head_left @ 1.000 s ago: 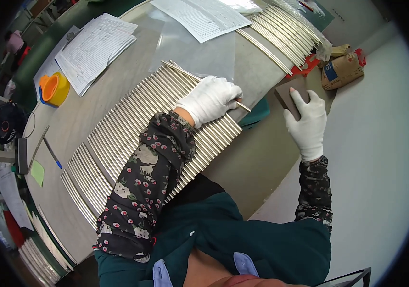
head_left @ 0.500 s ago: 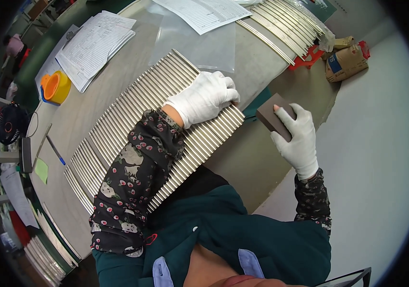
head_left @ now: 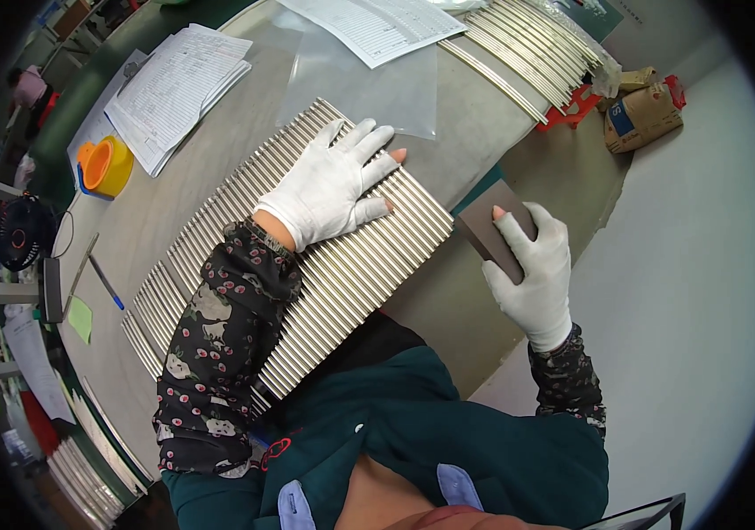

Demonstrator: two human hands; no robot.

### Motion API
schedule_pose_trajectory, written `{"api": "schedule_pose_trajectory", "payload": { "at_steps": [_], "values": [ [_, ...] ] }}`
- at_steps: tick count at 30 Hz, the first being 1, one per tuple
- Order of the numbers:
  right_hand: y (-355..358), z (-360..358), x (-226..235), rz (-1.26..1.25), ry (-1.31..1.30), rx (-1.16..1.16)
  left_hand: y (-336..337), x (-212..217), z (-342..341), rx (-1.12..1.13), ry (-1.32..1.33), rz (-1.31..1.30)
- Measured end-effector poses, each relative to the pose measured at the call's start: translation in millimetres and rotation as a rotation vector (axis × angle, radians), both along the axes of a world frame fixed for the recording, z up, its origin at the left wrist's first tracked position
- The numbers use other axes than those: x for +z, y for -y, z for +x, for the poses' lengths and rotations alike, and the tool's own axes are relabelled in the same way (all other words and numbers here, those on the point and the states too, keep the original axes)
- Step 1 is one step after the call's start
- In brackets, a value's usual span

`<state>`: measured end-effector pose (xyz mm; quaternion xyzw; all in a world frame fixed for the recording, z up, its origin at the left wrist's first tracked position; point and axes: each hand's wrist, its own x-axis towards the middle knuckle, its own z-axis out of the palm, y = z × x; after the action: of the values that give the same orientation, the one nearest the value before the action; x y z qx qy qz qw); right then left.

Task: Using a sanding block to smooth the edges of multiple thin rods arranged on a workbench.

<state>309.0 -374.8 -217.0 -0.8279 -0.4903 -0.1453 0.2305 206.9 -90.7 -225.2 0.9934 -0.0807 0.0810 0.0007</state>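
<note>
A wide row of shiny metal rods (head_left: 368,265) lies side by side across the table in front of me. My left hand (head_left: 333,181), in a white glove with bare fingertips, rests flat on the rods with its fingers spread. Off the table's right edge, my gloved right hand (head_left: 532,269) grips a brown-grey rectangular block (head_left: 492,225), thumb and fingers around it. The block is close to the rods' right ends but looks apart from them. Part of the row is hidden under my left forearm.
Paper sheets (head_left: 174,93) and a yellow tape roll (head_left: 110,166) lie at the left, with a pen (head_left: 106,283) nearer. A clear plastic bag (head_left: 360,88) and a printed form (head_left: 377,26) lie beyond the rods. More rods (head_left: 527,53) are at the far right, above a red stool (head_left: 572,108).
My left hand has moved left from the rods' right end, opening from curled fingers to a flat spread. My right hand has shifted slightly left and down with the block.
</note>
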Motion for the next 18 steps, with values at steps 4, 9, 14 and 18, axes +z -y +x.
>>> {"api": "schedule_pose_trajectory", "payload": {
  "at_steps": [4,9,14,18],
  "values": [
    [-19.4,-5.0,3.2,0.017,0.027,0.046,1.7,1.0,2.2,-0.001,0.037,0.017],
    [-56.8,-4.6,-4.2,-0.056,0.087,0.021,3.0,-1.1,1.9,0.001,0.065,0.014],
    [-5.9,0.7,25.6,-0.182,0.068,0.080,-2.1,1.9,0.8,0.011,0.020,-0.013],
    [9.7,-2.1,20.6,-0.066,-0.027,0.022,0.4,-0.9,2.8,-0.009,0.059,-0.022]
  ]
}}
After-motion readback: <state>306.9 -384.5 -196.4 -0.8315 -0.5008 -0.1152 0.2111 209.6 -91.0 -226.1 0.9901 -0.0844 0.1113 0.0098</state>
